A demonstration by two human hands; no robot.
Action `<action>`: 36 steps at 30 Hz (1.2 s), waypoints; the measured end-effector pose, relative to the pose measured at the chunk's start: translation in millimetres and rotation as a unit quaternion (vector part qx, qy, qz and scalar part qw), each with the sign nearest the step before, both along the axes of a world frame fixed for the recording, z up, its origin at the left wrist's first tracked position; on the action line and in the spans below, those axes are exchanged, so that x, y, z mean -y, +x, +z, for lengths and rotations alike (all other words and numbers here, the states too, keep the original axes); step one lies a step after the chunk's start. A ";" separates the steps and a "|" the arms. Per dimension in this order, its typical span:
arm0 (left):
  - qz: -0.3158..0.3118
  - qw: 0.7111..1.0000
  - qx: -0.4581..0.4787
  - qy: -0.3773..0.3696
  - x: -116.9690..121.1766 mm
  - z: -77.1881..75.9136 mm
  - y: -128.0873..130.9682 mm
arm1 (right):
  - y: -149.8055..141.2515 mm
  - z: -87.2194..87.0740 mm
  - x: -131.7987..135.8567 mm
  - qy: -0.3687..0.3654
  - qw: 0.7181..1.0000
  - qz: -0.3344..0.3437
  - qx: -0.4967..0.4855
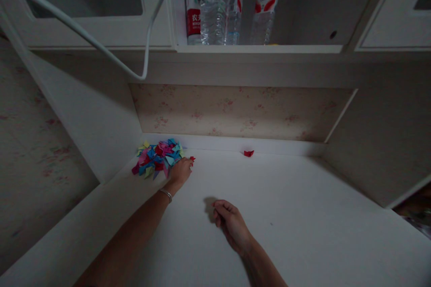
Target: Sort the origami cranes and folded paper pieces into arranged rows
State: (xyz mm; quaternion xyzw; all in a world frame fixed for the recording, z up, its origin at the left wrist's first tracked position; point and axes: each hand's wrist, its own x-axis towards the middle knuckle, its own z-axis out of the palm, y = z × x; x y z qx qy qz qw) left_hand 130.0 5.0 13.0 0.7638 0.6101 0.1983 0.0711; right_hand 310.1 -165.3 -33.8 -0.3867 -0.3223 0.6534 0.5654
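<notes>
white, smooth, bent cord or tube hangs closest to the camera, up top left. past it, the small folded paper pieces in blue, pink, red and yellow sit heaped at the back left of the white flat bench, and one red folded paper piece lies apart by the back edge. imo the risk is the heap spilling: the left hand is right against it, and light paper stacked loose would slide if the knuckles nudge it, or crease if the palm presses down. that arm reaches forward, palm down, its grip bent by a red pointed paper piece, can't tell if pinched. right hand is nearer the body, thumb pressed to curled fingers, no paper clearly visible in it.
</notes>
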 end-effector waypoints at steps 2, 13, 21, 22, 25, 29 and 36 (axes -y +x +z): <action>-0.018 0.999 0.049 0.012 7.5 4.7 0.8 | 0.0 -0.2 0.3 -0.003 1.000 -0.001 -0.003; -0.027 0.814 0.557 -0.161 129.6 -7.4 17.7 | -3.5 3.1 3.6 0.026 0.999 -0.027 -0.013; -0.057 0.797 0.566 -0.200 146.2 -31.1 30.1 | -13.1 0.4 9.6 0.066 0.988 -0.069 0.118; -0.061 0.814 0.548 -0.182 144.9 -34.0 30.3 | -12.4 -0.1 8.9 0.064 0.986 -0.085 0.131; -0.069 0.835 0.522 -0.155 144.3 -41.5 30.4 | -8.7 -0.2 6.2 0.058 0.979 -0.113 0.162; -0.077 0.830 0.528 -0.165 149.2 -45.0 32.6 | -6.1 1.3 4.7 0.052 0.971 -0.118 0.201; -0.055 0.800 0.562 -0.202 153.3 -40.2 38.2 | -7.9 3.5 7.1 0.070 0.961 -0.140 0.228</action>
